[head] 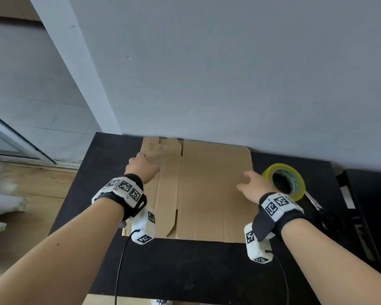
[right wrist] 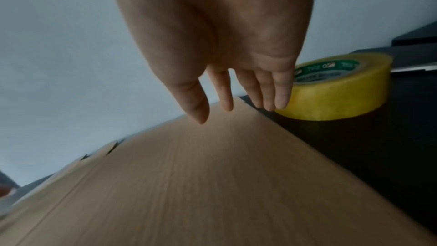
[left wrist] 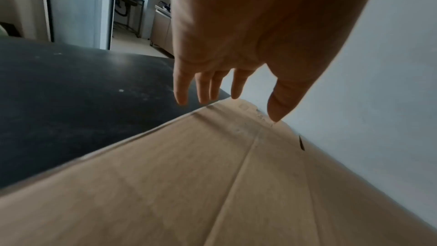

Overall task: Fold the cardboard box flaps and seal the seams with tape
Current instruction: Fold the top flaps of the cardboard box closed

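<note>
On the black bench (head: 185, 271), flattened cardboard box (head: 207, 194) lying flat, far edge pushed up against the grey wall (head: 229, 73), near edge set back from the bench front. Not yet erected; no flap folded, no seam taped, so task judged at its very start. Left hand (head: 141, 167) over box's far-left corner, fingers (left wrist: 182, 89) straight and spread, holding nothing; contact with the cardboard not certain from wrist view, tips seem just above the edge. Right hand (head: 252, 186) at box's right edge, fingers (right wrist: 281, 91) likewise loose and extended, empty, hovering at or just over the card. Both placed at opposite sides, probably to catch the outer edges and lift or pop the sleeve open. Roll of yellow tape (head: 284, 180) just right of the box, lying flat beside right hand, presumably parked within reach for sealing. Scissors (head: 321, 212) right of the box beyond the tape, partly hidden by the wrist. Room: wall blocks any push past box's far edge; bare bench left of box and in front of it gives space to pull toward the body; right side crowded by tape.
</note>
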A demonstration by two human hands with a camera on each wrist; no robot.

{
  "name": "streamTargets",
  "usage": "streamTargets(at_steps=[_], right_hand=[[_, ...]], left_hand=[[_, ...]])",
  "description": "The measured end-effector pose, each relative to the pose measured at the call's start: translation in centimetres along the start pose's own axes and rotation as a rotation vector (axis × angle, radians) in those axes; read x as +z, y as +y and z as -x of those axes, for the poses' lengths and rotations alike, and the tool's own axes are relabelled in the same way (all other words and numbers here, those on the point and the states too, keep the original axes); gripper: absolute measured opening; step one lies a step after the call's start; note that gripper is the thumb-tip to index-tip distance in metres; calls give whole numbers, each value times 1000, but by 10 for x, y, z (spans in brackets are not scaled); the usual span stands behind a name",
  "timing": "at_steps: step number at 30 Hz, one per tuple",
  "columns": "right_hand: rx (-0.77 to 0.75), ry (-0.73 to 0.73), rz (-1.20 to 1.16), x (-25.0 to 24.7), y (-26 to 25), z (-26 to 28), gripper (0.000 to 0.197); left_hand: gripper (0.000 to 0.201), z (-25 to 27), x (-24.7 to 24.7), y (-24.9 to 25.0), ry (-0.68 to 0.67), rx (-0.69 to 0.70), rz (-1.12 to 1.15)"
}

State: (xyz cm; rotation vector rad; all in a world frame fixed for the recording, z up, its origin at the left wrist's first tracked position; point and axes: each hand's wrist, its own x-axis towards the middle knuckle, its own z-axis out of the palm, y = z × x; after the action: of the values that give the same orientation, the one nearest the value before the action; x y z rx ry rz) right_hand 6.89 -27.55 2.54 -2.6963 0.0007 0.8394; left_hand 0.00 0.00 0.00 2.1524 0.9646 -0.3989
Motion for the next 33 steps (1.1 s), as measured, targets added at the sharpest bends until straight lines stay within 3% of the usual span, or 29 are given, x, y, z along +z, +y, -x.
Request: streamTargets(at_steps=[9,13,14,16,18,19,20,24,33], right_hand=[[123,70,-285,-2,2,-25,60],[161,144,-400,-8,4,-31,64],[167,163,-423,-9,4,-33,67],[183,169,-493,-10,3,-36,65],[193,137,-600,-11,3,-41,43],[194,115,-634,-12,2,-42,28],[198,97,-661,-14,2,-43,18],[207,105,-665,-23,4,-48,15],[122,241,-764,-61,-3,-8,6]], left_hand=[[65,-28,-2,2,37,-96,136],[23,-38,-9,-3,94,-159,334],[20,-38,-10,-3,104,-182,382],[35,-38,-12,-4,116,-230,422],[63,-36,-13,-5,132,-255,395],[67,-34,-14,-5,129,-252,412],[66,-33,-13,-6,125,-240,444],[45,-24,-17,1,144,-195,577],[47,15,-46,39,255,29,708]])
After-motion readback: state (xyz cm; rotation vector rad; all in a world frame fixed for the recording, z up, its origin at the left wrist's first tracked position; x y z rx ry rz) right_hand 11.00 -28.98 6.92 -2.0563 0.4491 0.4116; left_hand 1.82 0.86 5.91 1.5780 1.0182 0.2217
